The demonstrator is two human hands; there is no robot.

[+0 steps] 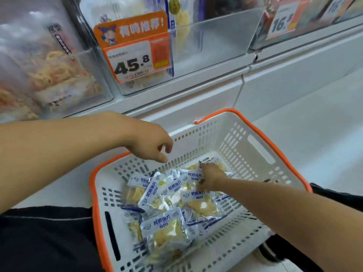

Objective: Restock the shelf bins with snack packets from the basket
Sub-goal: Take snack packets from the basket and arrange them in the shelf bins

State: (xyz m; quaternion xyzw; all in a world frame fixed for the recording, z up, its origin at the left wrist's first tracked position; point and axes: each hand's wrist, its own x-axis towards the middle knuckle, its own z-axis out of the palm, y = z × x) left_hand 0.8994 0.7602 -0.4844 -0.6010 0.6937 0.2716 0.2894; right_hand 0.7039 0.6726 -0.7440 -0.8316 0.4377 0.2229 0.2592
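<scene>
The right hand (211,177) reaches into the white basket (261,146), fingers curled onto a fish-slice snack packet (193,176) near the far wall; whether it pinches the packet cannot be told. The left hand (151,142) hovers above the basket's far-left rim, loosely curled, holding nothing. Step in hand: pickup. Next, a lift to the clear shelf bin (206,42) marked 45.8 appears required. The fingertips are hidden, and the bin contents are blurred.

White, orange and blue along the snack shelf

The basket (243,146) is white with an orange rim; its snack packets (165,228) are clear and silvery with blue print over yellow contents. The price tag (135,55) is orange and white with black numerals. The shelf (196,91) is white.
</scene>
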